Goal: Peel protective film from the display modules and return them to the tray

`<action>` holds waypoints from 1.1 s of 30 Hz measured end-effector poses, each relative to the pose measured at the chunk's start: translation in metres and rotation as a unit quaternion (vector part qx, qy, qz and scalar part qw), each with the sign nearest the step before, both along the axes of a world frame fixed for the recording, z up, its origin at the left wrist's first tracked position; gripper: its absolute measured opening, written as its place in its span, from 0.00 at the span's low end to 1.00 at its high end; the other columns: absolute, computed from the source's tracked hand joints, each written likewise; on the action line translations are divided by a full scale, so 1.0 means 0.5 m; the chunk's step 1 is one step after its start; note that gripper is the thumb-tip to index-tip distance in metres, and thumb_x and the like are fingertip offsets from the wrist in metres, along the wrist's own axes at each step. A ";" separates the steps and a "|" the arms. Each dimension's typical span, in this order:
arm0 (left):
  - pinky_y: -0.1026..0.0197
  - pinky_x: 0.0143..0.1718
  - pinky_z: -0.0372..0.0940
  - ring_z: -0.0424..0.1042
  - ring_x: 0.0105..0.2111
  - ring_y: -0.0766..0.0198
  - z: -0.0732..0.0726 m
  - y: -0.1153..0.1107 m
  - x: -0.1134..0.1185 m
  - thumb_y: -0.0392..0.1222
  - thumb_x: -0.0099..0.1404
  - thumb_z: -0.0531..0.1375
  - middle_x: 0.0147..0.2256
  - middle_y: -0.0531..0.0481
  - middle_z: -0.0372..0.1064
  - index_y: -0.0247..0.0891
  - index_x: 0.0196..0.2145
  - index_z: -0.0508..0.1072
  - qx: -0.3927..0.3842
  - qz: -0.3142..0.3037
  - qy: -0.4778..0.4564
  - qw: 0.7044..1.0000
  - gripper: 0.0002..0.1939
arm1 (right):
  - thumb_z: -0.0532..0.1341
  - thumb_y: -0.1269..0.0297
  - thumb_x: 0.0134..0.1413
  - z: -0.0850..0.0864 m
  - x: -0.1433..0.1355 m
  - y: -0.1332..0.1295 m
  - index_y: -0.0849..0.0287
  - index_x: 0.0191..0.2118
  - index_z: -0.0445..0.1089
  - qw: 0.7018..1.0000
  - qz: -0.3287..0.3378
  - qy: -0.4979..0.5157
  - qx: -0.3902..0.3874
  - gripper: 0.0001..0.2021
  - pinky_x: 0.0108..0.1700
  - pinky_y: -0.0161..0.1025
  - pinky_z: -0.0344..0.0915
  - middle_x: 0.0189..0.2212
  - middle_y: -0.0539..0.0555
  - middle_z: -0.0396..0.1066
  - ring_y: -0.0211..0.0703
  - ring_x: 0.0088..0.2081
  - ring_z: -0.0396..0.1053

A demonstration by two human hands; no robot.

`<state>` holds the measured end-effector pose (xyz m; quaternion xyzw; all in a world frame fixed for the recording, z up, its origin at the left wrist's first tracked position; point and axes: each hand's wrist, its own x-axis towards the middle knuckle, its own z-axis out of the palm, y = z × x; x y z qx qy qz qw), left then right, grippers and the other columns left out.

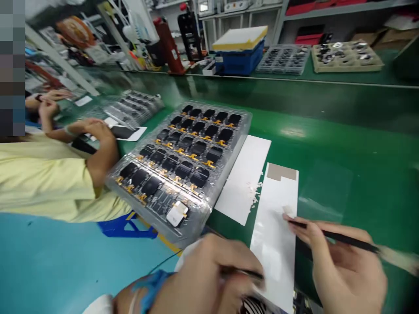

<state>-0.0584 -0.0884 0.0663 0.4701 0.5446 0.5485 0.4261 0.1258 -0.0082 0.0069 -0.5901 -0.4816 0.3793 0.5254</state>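
The right hand (pixel 347 261) pinches a black-handled tool (pixel 343 238) pencil-fashion, likely for fine control, its tip over the white strip (pixel 273 235); nearer left, the blurred left hand (pixel 214 272) pinches perhaps another dark tool (pixel 244 273).

I count twenty-three dark pieces (pixel 199 176) in the tray (pixel 191 227) and one white piece (pixel 177 213) at its near right corner. Past its right edge I have two white sheets (pixel 242 179), and one black tool (pixel 348 239) in my right hand (pixel 347 264)
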 end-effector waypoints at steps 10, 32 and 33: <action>0.63 0.23 0.55 0.60 0.21 0.65 0.012 0.015 -0.272 0.50 0.65 0.64 0.21 0.57 0.61 0.40 0.34 0.76 -0.084 0.174 0.452 0.871 0.10 | 0.68 0.44 0.51 -0.067 0.009 0.056 0.55 0.39 0.68 0.995 0.091 0.013 -0.049 0.20 0.56 0.61 0.70 0.38 0.58 0.78 0.57 0.46 0.76; 0.53 0.30 0.66 0.75 0.27 0.51 0.101 0.033 -0.221 0.37 0.64 0.56 0.32 0.46 0.76 0.41 0.62 0.65 -0.050 0.080 0.637 0.765 0.28 | 0.67 0.55 0.58 0.014 0.000 0.131 0.55 0.39 0.70 0.984 0.125 0.103 0.074 0.11 0.45 0.45 0.73 0.34 0.53 0.75 0.49 0.40 0.77; 0.56 0.32 0.68 0.76 0.29 0.55 0.092 0.031 -0.183 0.36 0.65 0.57 0.37 0.48 0.77 0.46 0.63 0.63 0.003 0.066 0.575 0.815 0.29 | 0.65 0.56 0.60 0.012 0.003 0.131 0.56 0.39 0.71 0.980 0.146 0.108 0.085 0.09 0.45 0.43 0.72 0.34 0.53 0.74 0.47 0.40 0.76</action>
